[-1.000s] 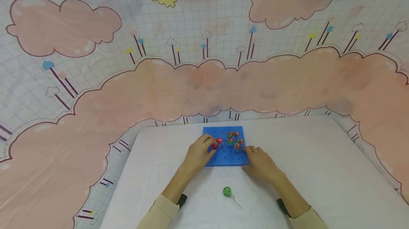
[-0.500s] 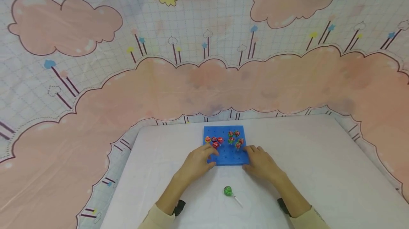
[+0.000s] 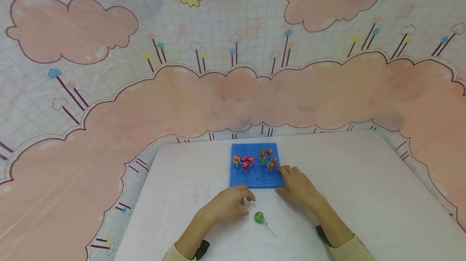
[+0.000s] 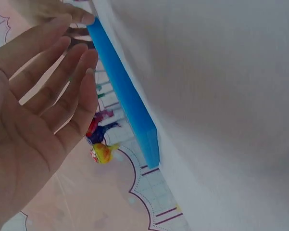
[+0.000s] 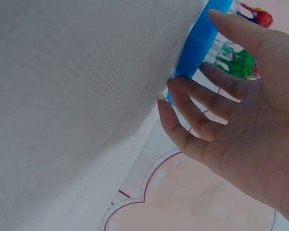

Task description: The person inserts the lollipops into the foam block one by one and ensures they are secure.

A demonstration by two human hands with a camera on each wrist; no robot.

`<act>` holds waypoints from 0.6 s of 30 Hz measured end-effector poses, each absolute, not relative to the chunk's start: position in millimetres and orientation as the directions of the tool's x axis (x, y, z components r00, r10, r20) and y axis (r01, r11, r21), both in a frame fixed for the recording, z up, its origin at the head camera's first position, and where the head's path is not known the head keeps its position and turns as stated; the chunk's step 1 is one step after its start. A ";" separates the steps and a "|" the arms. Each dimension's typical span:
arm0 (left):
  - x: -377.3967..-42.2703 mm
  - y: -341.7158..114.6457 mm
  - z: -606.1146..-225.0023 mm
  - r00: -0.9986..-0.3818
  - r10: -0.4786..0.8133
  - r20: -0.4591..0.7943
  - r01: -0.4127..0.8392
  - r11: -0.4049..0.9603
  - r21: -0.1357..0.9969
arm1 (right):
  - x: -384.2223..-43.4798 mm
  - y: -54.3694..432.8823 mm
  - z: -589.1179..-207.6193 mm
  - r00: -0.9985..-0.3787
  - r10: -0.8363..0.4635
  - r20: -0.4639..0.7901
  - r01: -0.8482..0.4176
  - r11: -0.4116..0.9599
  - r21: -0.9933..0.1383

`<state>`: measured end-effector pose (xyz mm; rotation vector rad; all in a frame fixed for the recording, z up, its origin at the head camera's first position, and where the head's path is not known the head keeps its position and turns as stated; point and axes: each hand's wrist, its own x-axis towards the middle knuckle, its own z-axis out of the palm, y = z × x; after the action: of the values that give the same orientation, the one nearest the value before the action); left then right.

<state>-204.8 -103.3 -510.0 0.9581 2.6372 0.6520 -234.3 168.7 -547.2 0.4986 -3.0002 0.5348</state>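
A blue pegboard with small holes (image 3: 255,179) lies on the table. On its left stand several upright lollipops, among them a yellow one (image 3: 236,159) and a red one (image 3: 245,165); a second group, green and red (image 3: 270,166), stands on the right. My left hand (image 3: 226,205) hovers in front of the board, fingers loosely bent and holding nothing. Just right of its fingertips, a green lollipop (image 3: 259,217) lies on its side, white stick toward me. My right hand (image 3: 299,186) rests at the board's right front corner, and its thumb (image 5: 231,26) touches the blue edge in the right wrist view.
The white tabletop (image 3: 364,180) extends on both sides of the board. Behind it hangs a cloth backdrop (image 3: 255,99) printed with clouds. A dark wrist strap (image 3: 322,234) shows on the right arm.
My left hand has let go of the red lollipop, now upright on the board, and has drawn back toward me beside the green lollipop. My right hand has stayed at the board's corner.
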 end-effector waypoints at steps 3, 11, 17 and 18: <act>-197.2 -99.4 -511.1 -0.724 0.679 -0.121 0.548 0.673 0.496 | -234.3 168.2 -547.6 -0.944 -0.310 0.116 -0.330 0.888 -0.321; -188.0 -91.3 -519.2 -0.681 0.722 -0.122 0.603 0.647 0.467 | -234.3 169.0 -548.2 -0.942 -0.312 0.120 -0.334 0.885 -0.325; -186.1 -86.1 -526.7 -0.660 0.744 -0.105 0.615 0.616 0.492 | -234.5 169.2 -548.5 -0.942 -0.313 0.118 -0.335 0.883 -0.330; -185.9 -85.4 -527.8 -0.660 0.744 -0.105 0.614 0.614 0.496 | -234.6 169.1 -548.5 -0.942 -0.315 0.118 -0.336 0.882 -0.329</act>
<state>-185.9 -85.4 -527.8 1.1003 2.5412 0.6142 -234.6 169.1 -548.5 0.5172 -2.9884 0.5391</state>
